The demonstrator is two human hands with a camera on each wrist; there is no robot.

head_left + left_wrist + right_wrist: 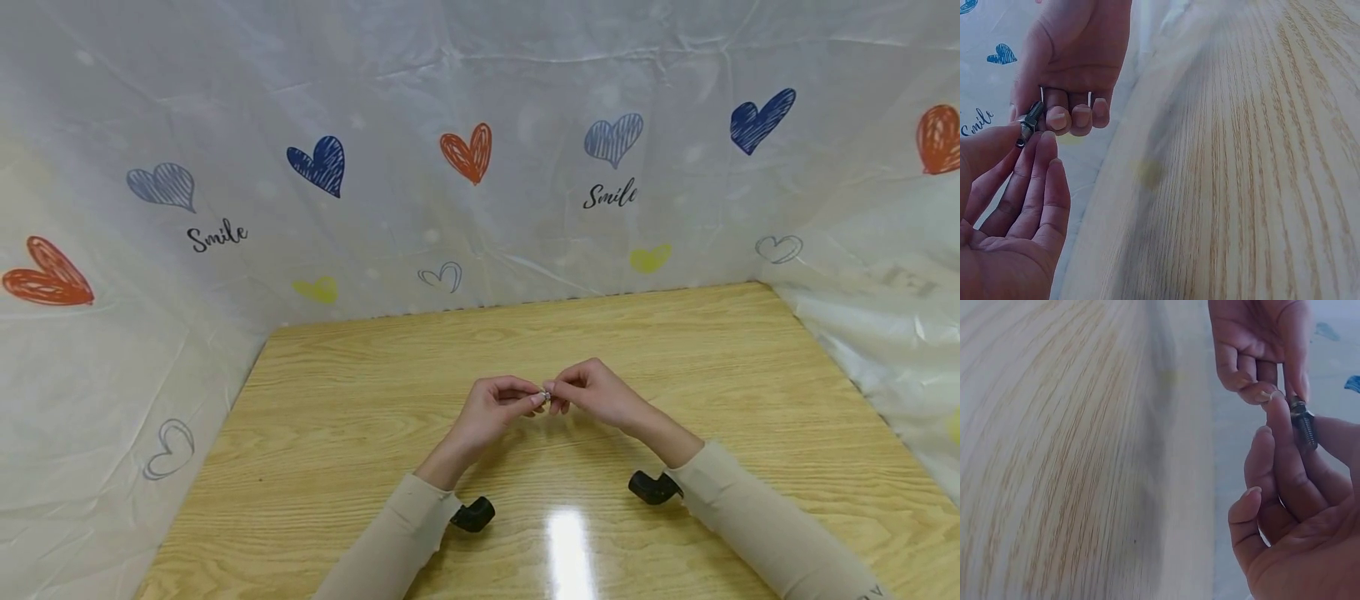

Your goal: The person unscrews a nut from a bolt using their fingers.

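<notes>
A small metal bolt (1036,112) with a nut (1298,410) on its threaded shank is between the two hands, above the table. My left hand (486,412) pinches the bolt's head end between thumb and fingertips. From the other side, my right hand (603,393) has its thumb and index finger at the nut, pinching it. In the right wrist view, the bare threads point toward the right palm. The other fingers of the right hand (1297,531) curve loosely below. In the head view, fingertips cover most of the bolt.
Below the hands lies a wood-grain table (360,400), with a bright light reflection near its front. Pale sheeting (525,217) printed with hearts and "Smile" stands along the back and sides. A black wrist mount (474,515) sticks out from the left sleeve, another mount (652,487) from the right.
</notes>
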